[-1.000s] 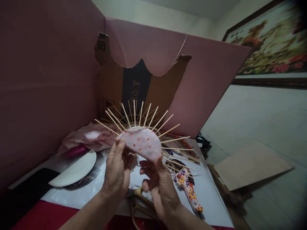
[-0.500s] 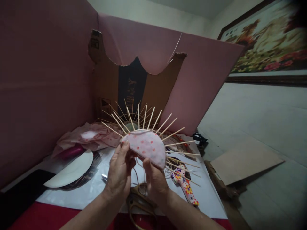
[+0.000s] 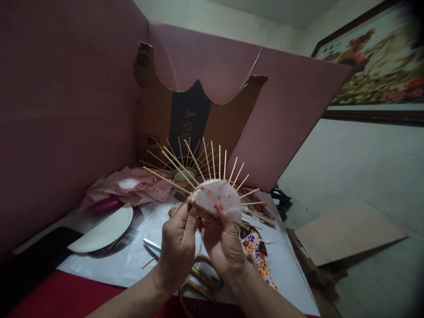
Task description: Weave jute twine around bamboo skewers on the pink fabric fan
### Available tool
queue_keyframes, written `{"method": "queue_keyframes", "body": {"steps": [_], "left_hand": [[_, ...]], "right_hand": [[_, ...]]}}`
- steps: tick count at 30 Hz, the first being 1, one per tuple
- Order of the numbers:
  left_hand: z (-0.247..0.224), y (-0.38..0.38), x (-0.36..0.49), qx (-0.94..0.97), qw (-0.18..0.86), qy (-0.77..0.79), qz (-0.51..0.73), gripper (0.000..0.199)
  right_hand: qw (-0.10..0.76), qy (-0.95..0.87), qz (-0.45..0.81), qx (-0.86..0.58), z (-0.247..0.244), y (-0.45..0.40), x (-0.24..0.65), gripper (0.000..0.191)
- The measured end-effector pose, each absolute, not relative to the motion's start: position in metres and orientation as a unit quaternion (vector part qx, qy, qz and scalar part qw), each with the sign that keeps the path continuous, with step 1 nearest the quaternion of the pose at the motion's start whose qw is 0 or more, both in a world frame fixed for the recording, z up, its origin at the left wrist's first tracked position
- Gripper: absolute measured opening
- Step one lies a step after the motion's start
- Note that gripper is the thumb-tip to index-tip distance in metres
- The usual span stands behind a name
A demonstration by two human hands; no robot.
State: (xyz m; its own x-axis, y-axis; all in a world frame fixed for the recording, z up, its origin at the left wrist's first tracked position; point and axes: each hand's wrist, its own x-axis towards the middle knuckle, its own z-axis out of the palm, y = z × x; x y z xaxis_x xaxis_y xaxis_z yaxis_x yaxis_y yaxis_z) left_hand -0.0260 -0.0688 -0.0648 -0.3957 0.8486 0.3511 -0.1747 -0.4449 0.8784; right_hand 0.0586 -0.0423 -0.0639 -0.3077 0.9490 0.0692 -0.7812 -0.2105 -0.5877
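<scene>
A half-disc covered in pale pink cloth with red dots (image 3: 228, 196) is held up over the table, and thin wooden sticks (image 3: 213, 161) fan out from its curved edge. My right hand (image 3: 225, 243) grips its flat lower edge, thumb lying on the cloth front. At the left corner, beside some twine, my left hand (image 3: 179, 240) is pinched closed; its fingertips partly hide what they press. Below my hands lie scissors (image 3: 152, 245) with brass-coloured handles. A similar stick fan with a pale green centre (image 3: 185, 175) stands behind.
White sheeting (image 3: 115, 269) covers the table over red cloth. To the left are a white half-disc (image 3: 102, 229), crumpled dotted cloth (image 3: 129, 187) and a magenta object (image 3: 106, 205). A flower-patterned object (image 3: 260, 260) lies right. Cut cardboard (image 3: 221, 119) leans behind.
The half-disc has turned, its left corner nearer my left fingers. My left hand has shifted from the cloth front to that corner. The view has swung slightly left.
</scene>
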Motion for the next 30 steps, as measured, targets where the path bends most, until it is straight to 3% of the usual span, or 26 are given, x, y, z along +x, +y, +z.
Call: {"method": "queue_keyframes", "body": {"steps": [10,16,23,30], "left_hand": [[-0.0758,-0.0712,-0.0296,0.552,0.203,0.428,0.687,0.014],[-0.0753,-0.0691,-0.0328,0.602,0.148,0.403,0.673,0.024],[-0.0743,-0.0699,-0.0291,0.489,0.210,0.430,0.729,0.026],[-0.0716,-0.0667,-0.0304,0.512,0.160,0.408,0.739,0.015]], "right_hand": [[0.544,-0.230,0.791,-0.158,-0.0616,-0.0452,0.0641,0.030],[0.512,-0.199,0.823,-0.141,-0.0614,-0.0446,0.0660,0.033],[0.517,-0.240,0.806,-0.158,-0.0633,-0.0438,0.0665,0.033],[0.517,-0.251,0.805,-0.148,-0.0658,-0.0433,0.0661,0.031]]}}
